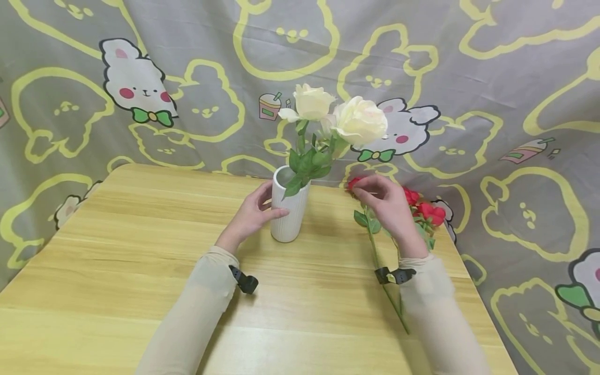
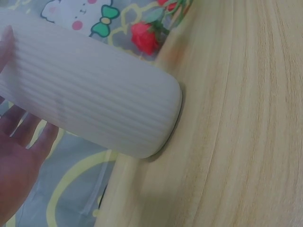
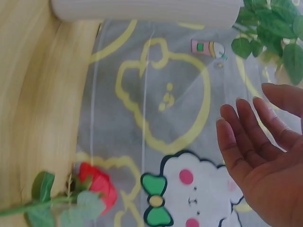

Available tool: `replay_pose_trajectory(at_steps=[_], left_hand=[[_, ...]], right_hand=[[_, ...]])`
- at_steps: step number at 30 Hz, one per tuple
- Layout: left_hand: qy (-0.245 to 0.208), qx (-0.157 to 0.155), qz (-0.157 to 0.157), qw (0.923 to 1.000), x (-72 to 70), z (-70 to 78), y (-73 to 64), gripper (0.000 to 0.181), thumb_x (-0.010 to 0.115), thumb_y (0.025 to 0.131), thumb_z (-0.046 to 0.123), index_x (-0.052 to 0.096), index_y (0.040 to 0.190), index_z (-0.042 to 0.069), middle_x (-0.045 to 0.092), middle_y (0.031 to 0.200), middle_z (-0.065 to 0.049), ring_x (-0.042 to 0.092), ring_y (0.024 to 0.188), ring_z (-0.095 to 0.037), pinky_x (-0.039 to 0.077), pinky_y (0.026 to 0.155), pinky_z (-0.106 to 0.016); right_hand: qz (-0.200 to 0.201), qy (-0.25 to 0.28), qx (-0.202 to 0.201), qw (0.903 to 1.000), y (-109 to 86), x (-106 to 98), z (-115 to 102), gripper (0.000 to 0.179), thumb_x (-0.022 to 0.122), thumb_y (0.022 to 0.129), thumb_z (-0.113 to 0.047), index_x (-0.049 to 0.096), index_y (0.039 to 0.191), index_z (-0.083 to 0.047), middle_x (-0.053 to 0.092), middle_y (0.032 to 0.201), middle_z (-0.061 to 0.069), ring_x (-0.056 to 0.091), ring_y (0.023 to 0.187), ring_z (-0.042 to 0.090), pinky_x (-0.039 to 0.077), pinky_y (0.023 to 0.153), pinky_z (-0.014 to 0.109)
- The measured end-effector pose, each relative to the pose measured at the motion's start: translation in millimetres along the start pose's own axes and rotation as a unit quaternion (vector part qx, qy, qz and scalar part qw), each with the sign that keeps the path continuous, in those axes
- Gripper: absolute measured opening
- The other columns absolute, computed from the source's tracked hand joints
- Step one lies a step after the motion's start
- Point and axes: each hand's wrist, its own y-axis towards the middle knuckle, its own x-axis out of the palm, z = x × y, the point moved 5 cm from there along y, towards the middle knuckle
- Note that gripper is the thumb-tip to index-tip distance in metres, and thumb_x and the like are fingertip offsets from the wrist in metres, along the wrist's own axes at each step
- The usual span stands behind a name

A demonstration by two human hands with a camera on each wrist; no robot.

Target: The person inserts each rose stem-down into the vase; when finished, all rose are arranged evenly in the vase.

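Note:
A white ribbed vase (image 1: 291,224) stands upright on the wooden table, and my left hand (image 1: 247,217) holds it from the left. The thumb lies across the vase's front and the other fingers reach behind it; the left wrist view shows this ribbed vase (image 2: 94,85) close up. Two large cream-white roses (image 1: 361,122) with green leaves (image 1: 309,162) rise from its mouth, leaning right. Over the table's right side hovers my right hand (image 1: 386,200), its fingers loosely bent. The right wrist view shows this hand (image 3: 265,146) holding nothing, apart from the nearby red rose (image 3: 99,187).
More red roses (image 1: 430,212) lie at the table's back right, beyond my right hand. A long green stem (image 1: 375,250) runs forward under the right wrist. Behind the wooden table (image 1: 140,250) hangs a grey cloth (image 1: 211,31) printed with cartoon animals.

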Motion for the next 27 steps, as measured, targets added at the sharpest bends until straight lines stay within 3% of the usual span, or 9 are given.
replay_pose_trajectory(at_steps=[7,16,22,27], left_hand=[[-0.007,0.003,0.004,1.0000,-5.2,-23.4,7.3,0.074,0.075,0.082,-0.007,0.040,0.146,0.002,0.048,0.141,-0.020,0.043,0.132,-0.030,0.035,0.110,-0.045],[-0.004,0.012,0.005,0.9999,-5.0,-25.2,7.2,0.072,0.077,0.083,-0.003,0.042,0.145,0.005,0.050,0.139,-0.015,0.044,0.130,-0.026,0.036,0.110,-0.043],[0.001,0.013,0.007,0.9999,-5.3,-24.3,6.8,0.071,0.077,0.082,-0.003,0.043,0.144,0.005,0.051,0.137,-0.013,0.046,0.128,-0.025,0.038,0.108,-0.042],[-0.002,0.013,0.007,0.9999,-5.2,-24.4,7.2,0.071,0.076,0.082,-0.005,0.043,0.144,0.006,0.052,0.137,-0.013,0.047,0.128,-0.024,0.039,0.108,-0.040]], right_hand=[[0.005,-0.033,0.028,0.9990,-8.4,-15.5,23.8,0.027,0.068,0.095,-0.023,0.067,0.112,-0.002,0.065,0.109,0.011,0.059,0.101,0.017,0.050,0.087,0.026],[0.002,-0.064,0.061,0.9961,-16.8,-26.6,50.5,0.031,0.066,0.096,-0.022,0.063,0.116,0.002,0.065,0.111,0.013,0.059,0.102,0.019,0.048,0.086,0.027],[-0.035,-0.067,0.111,0.9909,-23.4,-28.9,69.3,0.033,0.065,0.096,-0.017,0.058,0.121,0.004,0.062,0.116,0.018,0.058,0.107,0.028,0.047,0.088,0.033],[-0.072,-0.066,0.148,0.9842,-28.8,-28.5,87.5,0.049,0.065,0.097,-0.025,0.050,0.131,0.006,0.058,0.124,0.023,0.054,0.114,0.035,0.045,0.095,0.044]])
